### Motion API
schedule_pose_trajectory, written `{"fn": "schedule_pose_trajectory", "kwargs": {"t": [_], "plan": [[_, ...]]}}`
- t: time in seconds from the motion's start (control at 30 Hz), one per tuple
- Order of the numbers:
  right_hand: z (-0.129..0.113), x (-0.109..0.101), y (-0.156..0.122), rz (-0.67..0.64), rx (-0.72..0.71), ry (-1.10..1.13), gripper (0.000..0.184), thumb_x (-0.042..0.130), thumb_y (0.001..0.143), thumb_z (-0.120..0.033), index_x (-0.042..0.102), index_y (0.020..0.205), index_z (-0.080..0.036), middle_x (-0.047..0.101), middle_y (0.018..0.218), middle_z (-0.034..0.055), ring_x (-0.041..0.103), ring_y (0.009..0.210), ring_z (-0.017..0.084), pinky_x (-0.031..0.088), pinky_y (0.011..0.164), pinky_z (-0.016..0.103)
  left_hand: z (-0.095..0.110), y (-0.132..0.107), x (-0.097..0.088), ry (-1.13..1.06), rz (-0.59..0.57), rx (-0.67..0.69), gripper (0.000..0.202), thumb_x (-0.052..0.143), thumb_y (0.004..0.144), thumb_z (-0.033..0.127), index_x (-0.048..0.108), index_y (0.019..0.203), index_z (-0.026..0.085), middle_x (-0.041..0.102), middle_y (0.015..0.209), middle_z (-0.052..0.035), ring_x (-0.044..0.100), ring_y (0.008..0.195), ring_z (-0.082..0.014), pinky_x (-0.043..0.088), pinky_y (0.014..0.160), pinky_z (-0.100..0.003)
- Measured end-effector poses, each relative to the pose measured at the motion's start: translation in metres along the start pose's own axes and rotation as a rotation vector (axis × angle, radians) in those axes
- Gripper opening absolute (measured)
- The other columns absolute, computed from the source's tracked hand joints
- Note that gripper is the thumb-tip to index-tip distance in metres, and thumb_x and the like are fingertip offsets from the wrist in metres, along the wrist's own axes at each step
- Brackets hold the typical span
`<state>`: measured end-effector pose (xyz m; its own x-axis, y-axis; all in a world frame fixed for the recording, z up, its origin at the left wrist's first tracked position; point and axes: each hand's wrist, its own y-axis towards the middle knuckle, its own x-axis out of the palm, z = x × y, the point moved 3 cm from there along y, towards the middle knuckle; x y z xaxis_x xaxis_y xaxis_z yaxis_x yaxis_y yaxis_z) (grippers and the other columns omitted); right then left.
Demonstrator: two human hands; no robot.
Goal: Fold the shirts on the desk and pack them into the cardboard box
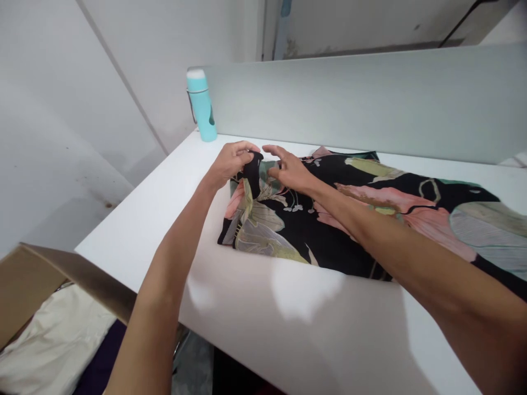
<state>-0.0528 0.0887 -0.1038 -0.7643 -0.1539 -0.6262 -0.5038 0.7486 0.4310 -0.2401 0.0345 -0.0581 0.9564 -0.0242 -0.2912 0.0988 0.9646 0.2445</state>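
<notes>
A black garment with large pink and pale green flowers [354, 219] lies spread flat on a white table [288, 323]. My left hand [231, 162] is closed on a narrow black strip of that garment at its far left corner, lifting it slightly. My right hand [288, 169] is just to the right of it, fingers curled and pressing down on the cloth beside the strip.
A teal bottle with a white cap [201, 105] stands at the table's far left corner against a frosted divider panel [370, 104]. Below the table's left edge an open cardboard box [45, 280] holds cream and dark purple cloth.
</notes>
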Motion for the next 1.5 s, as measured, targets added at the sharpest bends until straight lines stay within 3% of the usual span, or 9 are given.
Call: {"fn": "schedule_pose_trajectory", "kwargs": {"t": [0.13, 0.3, 0.57, 0.7, 0.83, 1.0, 1.2, 1.37, 1.5], "plan": [[-0.011, 0.006, 0.008, -0.031, 0.073, 0.256, 0.033, 0.065, 0.079, -0.033, 0.076, 0.105, -0.017, 0.077, 0.107, 0.0094, 0.067, 0.098, 0.026, 0.055, 0.089, 0.041, -0.001, 0.002, 0.002, 0.055, 0.039, 0.021, 0.018, 0.061, 0.083, 0.014, 0.076, 0.093, 0.016, 0.065, 0.073, -0.0003, 0.056, 0.065, -0.012, 0.044, 0.064, -0.027], [-0.02, 0.002, 0.007, 0.035, 0.16, 0.243, 0.011, 0.069, 0.077, -0.027, 0.069, 0.075, -0.017, 0.065, 0.069, 0.0028, 0.052, 0.065, 0.016, 0.042, 0.065, 0.031, -0.005, 0.002, -0.002, 0.082, 0.06, 0.06, 0.017, 0.062, 0.083, 0.012, 0.075, 0.093, 0.016, 0.066, 0.075, -0.0009, 0.057, 0.068, -0.0124, 0.044, 0.065, -0.027], [-0.038, 0.003, 0.004, -0.071, 0.181, 0.403, 0.014, 0.076, 0.078, -0.022, 0.066, 0.07, -0.017, 0.06, 0.067, 0.0006, 0.047, 0.062, 0.012, 0.036, 0.059, 0.028, -0.005, 0.0, 0.002, 0.097, 0.035, 0.049, 0.011, 0.063, 0.089, 0.018, 0.073, 0.095, 0.016, 0.068, 0.082, -0.0016, 0.06, 0.075, -0.0132, 0.047, 0.072, -0.027], [-0.028, 0.001, 0.004, 0.004, 0.219, 0.422, 0.016, 0.076, 0.081, -0.019, 0.067, 0.069, -0.017, 0.06, 0.064, 0.0009, 0.048, 0.058, 0.013, 0.042, 0.059, 0.029, -0.01, -0.007, -0.002, 0.025, 0.078, -0.071, 0.023, 0.062, 0.101, 0.04, 0.067, 0.098, 0.018, 0.072, 0.094, -0.0058, 0.068, 0.086, -0.0157, 0.052, 0.08, -0.029], [-0.023, -0.001, 0.003, 0.041, 0.194, 0.435, 0.01, 0.079, 0.08, -0.019, 0.072, 0.073, -0.017, 0.065, 0.069, 0.0031, 0.055, 0.062, 0.016, 0.05, 0.064, 0.032, -0.027, -0.018, -0.002, -0.064, 0.047, -0.274, 0.042, 0.057, 0.102, 0.06, 0.065, 0.096, 0.019, 0.074, 0.089, -0.0095, 0.07, 0.084, -0.0204, 0.054, 0.08, -0.034], [-0.025, -0.001, 0.002, 0.061, 0.19, 0.525, 0.007, 0.078, 0.08, -0.026, 0.075, 0.08, -0.019, 0.073, 0.078, 0.0049, 0.062, 0.068, 0.018, 0.057, 0.066, 0.034, -0.035, -0.025, 0.007, -0.072, 0.009, -0.26, 0.046, 0.05, 0.103, 0.058, 0.065, 0.085, 0.019, 0.073, 0.085, -0.0098, 0.068, 0.084, -0.0209, 0.052, 0.083, -0.036], [-0.017, -0.008, 0.004, 0.157, 0.199, 0.558, 0.016, 0.082, 0.076, -0.034, 0.074, 0.081, -0.021, 0.073, 0.081, 0.0044, 0.063, 0.07, 0.019, 0.06, 0.07, 0.037, -0.023, -0.033, 0.001, 0.116, 0.117, -0.115, 0.016, 0.059, 0.094, 0.028, 0.064, 0.084, 0.018, 0.07, 0.09, -0.0038, 0.062, 0.086, -0.0153, 0.049, 0.085, -0.03], [-0.013, -0.01, 0.005, 0.181, 0.188, 0.537, 0.022, 0.083, 0.076, -0.041, 0.072, 0.078, -0.022, 0.072, 0.081, 0.0048, 0.064, 0.075, 0.02, 0.061, 0.073, 0.038, 0.004, -0.067, -0.006, 0.469, 0.254, -0.075, 0.024, 0.064, 0.093, 0.038, 0.06, 0.076, 0.021, 0.068, 0.077, -0.0012, 0.056, 0.074, -0.0159, 0.042, 0.074, -0.032], [-0.013, -0.005, 0.006, 0.195, 0.195, 0.57, 0.024, 0.082, 0.075, -0.044, 0.073, 0.083, -0.023, 0.075, 0.091, 0.0067, 0.068, 0.088, 0.023, 0.061, 0.081, 0.04, 0.026, -0.096, 0.002, 0.648, 0.182, -0.172, 0.035, 0.066, 0.093, 0.052, 0.059, 0.077, 0.023, 0.069, 0.077, -0.0013, 0.058, 0.073, -0.0184, 0.041, 0.073, -0.034]]}}
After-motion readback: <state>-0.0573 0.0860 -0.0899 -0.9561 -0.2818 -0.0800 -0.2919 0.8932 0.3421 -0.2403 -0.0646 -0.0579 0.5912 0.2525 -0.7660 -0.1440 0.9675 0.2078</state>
